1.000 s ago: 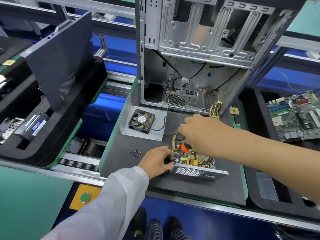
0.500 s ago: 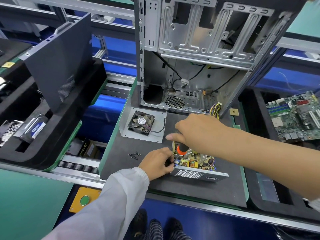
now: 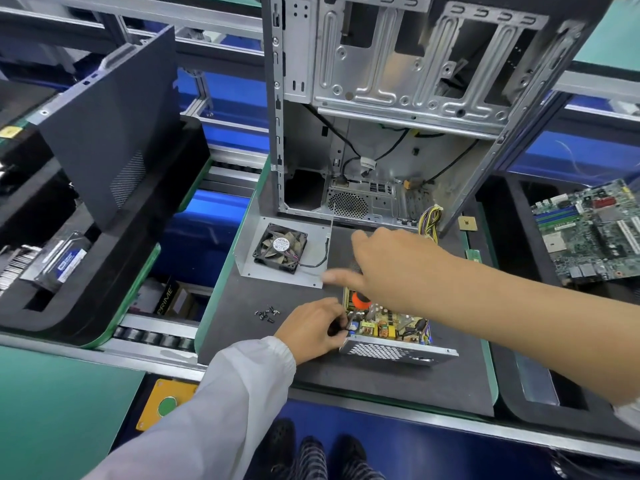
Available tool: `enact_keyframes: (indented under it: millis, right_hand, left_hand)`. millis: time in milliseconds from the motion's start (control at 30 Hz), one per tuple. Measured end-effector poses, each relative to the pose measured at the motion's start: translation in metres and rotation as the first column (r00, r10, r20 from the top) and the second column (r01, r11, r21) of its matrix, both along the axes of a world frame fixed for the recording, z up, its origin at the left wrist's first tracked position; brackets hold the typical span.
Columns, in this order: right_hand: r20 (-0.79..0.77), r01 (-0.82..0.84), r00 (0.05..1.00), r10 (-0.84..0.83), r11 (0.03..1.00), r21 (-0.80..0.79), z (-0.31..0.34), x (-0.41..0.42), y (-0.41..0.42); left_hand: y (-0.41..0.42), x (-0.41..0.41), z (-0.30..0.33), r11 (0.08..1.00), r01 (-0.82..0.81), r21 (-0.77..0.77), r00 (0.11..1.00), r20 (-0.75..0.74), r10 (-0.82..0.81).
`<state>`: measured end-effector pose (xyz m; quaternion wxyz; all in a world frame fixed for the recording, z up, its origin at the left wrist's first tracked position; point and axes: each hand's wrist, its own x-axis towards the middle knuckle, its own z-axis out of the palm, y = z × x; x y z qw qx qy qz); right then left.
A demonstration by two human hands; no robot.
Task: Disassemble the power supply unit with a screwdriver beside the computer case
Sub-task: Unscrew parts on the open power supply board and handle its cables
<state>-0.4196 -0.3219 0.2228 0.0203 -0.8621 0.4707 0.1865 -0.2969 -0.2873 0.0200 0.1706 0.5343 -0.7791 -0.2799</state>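
The power supply unit (image 3: 391, 332) lies lid-off on the dark mat (image 3: 381, 386), at 6 o'clock from the upright computer case (image 3: 398, 109). Your left hand (image 3: 311, 329) sits at its 9 o'clock corner, fingers curled and pinching at the casing edge. Your right hand (image 3: 394, 268) hovers over the unit's far end, gripping the screwdriver (image 3: 360, 299); only its orange handle shows under the palm, and the forefinger points toward 9 o'clock. The fan (image 3: 280, 249) on its bracket lies at 10 o'clock from the unit, loose screws (image 3: 266, 314) at 9 o'clock.
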Motion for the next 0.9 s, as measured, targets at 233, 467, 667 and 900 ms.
enact_keyframes:
  millis: [233,467,667,900]
  right_hand:
    - [-0.192,-0.234,0.958,0.214,0.968,-0.088,0.006,-0.004,0.003]
    - [0.074,-0.139,0.989,0.127,0.975,0.173,0.004,-0.006,-0.005]
    - [-0.067,-0.030,0.997,0.029,1.000,-0.008,0.005,0.003,-0.003]
    - [-0.087,-0.259,0.958,0.273,0.956,0.138,0.008,-0.005,-0.003]
  left_hand:
    - [-0.001,0.001,-0.001,1.000,0.001,0.010,1.000,-0.007,-0.001]
    - [-0.001,0.001,0.000,1.000,0.008,0.012,0.998,-0.070,-0.007]
    - [0.000,0.000,-0.003,1.000,-0.031,0.003,0.997,-0.070,0.031]
    - [-0.001,-0.001,-0.004,0.999,-0.040,0.014,0.998,-0.046,0.041]
